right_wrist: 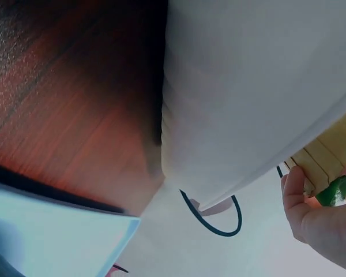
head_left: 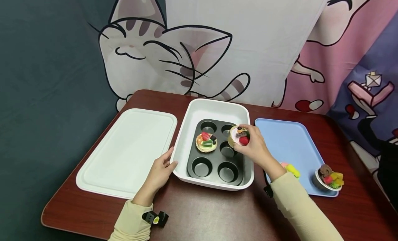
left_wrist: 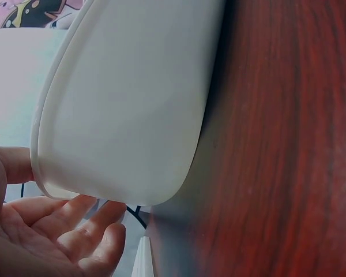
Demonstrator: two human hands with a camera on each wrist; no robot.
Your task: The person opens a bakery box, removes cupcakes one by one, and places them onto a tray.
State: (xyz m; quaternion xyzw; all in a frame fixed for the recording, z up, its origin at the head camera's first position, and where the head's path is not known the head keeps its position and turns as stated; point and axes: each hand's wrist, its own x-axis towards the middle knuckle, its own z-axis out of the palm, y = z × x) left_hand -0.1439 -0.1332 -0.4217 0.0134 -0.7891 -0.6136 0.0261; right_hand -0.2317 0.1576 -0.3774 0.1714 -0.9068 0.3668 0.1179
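Note:
My right hand point(head_left: 256, 147) pinches a fruit tart point(head_left: 236, 137) by its edge, over the right column of a dark muffin tin point(head_left: 214, 160). In the right wrist view the tart's pale ridged crust point(right_wrist: 323, 156) shows between thumb and fingers, past the outer wall of the white tub. A second fruit tart point(head_left: 206, 144) sits in the middle cup of the tin's left column. The tin lies inside the deep white tub point(head_left: 214, 108). At the tub's left side, my left hand point(head_left: 160, 173) grips the rim, thumb over it and fingers against the outer wall point(left_wrist: 121, 115).
A white lid-like tray point(head_left: 127, 151) lies left of the tub. To the right is a blue tray point(head_left: 283, 140), bearing a fruit-topped dessert cup point(head_left: 328, 180) at its front corner. A yellow and pink piece point(head_left: 292, 170) is partly hidden behind the right forearm.

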